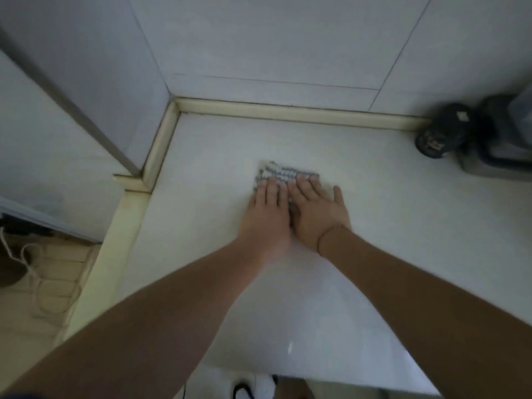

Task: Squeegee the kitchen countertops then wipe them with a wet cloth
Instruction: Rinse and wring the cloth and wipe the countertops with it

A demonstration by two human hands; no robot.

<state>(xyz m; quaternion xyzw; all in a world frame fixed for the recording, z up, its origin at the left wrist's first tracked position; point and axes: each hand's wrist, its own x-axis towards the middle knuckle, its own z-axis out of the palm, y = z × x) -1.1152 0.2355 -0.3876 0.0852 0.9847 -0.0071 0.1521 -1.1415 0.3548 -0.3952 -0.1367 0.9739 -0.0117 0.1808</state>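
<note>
**Both palms flat on the cloth, nothing clamped**

Pressing with straight fingers, my left hand (266,217) and right hand (316,211) lie side by side on the folded checked cloth (283,172); neither hand curls round it, so it is held only by downward weight. The cloth sits in the middle of the white countertop (388,226), most of it hidden under my fingers, with its far edge showing beyond my fingertips (302,177).

Nearest to me, the counter's front part shines, which I take for wet film, though I cannot be sure. With my arms stretched this far, my palms could slide over the cloth instead of carrying it, and the fabric would bunch or stay behind.

To the left, the cream edge strip (161,139) rises along the wall. A wide sweep that way could jam the cloth against it and leave dirt in the corner.

Farther off to the right, a dark round object (440,131) and a dark-based appliance (501,131) stand near the back strip, well apart from my hands. I judge a careless stroke rightward could knock them or push water beneath them.

No squeegee is in view.
</note>
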